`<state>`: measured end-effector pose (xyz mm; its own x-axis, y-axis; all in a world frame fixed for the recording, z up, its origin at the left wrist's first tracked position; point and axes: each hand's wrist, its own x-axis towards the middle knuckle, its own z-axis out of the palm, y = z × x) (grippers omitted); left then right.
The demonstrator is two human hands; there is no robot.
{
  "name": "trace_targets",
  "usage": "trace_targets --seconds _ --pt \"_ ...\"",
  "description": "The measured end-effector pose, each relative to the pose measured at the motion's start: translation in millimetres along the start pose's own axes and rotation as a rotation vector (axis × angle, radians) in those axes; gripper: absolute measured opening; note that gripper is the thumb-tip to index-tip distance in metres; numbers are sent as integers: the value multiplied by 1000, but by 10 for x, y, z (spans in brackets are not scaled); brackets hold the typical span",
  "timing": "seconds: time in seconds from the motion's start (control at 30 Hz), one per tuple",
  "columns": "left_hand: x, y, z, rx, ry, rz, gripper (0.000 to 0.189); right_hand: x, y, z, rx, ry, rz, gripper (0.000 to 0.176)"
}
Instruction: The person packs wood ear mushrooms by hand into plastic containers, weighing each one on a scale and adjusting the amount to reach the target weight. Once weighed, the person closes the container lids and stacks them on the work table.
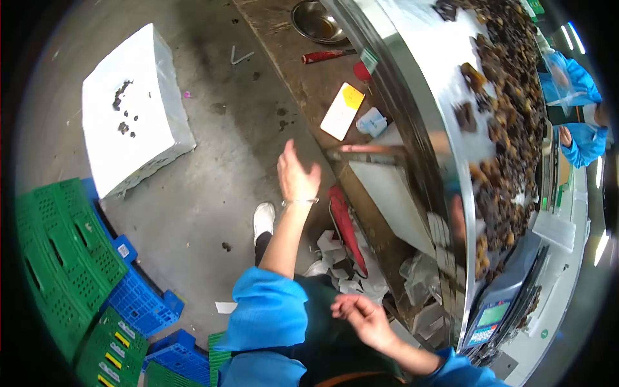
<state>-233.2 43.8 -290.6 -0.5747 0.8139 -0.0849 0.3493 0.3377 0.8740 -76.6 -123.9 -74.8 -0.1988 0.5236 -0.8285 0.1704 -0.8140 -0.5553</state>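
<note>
My left hand (298, 174) reaches out over the concrete floor beside the low wooden shelf (293, 61). It is open with fingers outstretched, holds nothing, and has a bracelet (300, 201) at the wrist. Near it on the shelf lie a white and yellow card-like object (342, 111) and a small pale blue-white item (371, 122). Close to my dark apron, my right hand (364, 320) hangs with loosely bent fingers, nothing visible in it. At the right, a metal-edged counter carries a heap of brown, shell-like pieces (509, 97), whose exact kind I cannot make out.
A white foam box (122, 77) stands on the floor at upper left. Green crates (64, 251) and blue crates (142, 300) fill the lower left. A metal bowl (316, 22), a red-handled tool (325, 56), a scale (490, 322) and a blue-sleeved co-worker (580, 145) are around the counter.
</note>
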Motion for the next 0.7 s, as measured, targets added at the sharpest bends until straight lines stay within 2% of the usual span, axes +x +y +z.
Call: trace_targets --seconds 0.07,0.13,0.2,0.23,0.37,0.5,0.63,0.7 --pt "374 99 335 99 -57 104 82 117 30 70 -14 30 72 22" --pt "599 158 681 223 -221 59 98 208 60 73 -5 64 111 23" --pt "756 304 795 377 -311 -17 104 277 47 37 46 114 169 22" --pt "838 305 850 498 -376 17 110 305 26 15 57 119 174 22" --pt "967 507 808 639 -563 34 115 369 37 -68 125 188 152 22" --pt "1028 461 951 723 -635 19 111 367 57 -37 178 208 148 23" --pt "1059 577 799 722 -634 0 110 370 -18 43 218 199 160 23" --pt "1082 518 669 518 -471 -94 107 373 -114 83 246 205 118 23"
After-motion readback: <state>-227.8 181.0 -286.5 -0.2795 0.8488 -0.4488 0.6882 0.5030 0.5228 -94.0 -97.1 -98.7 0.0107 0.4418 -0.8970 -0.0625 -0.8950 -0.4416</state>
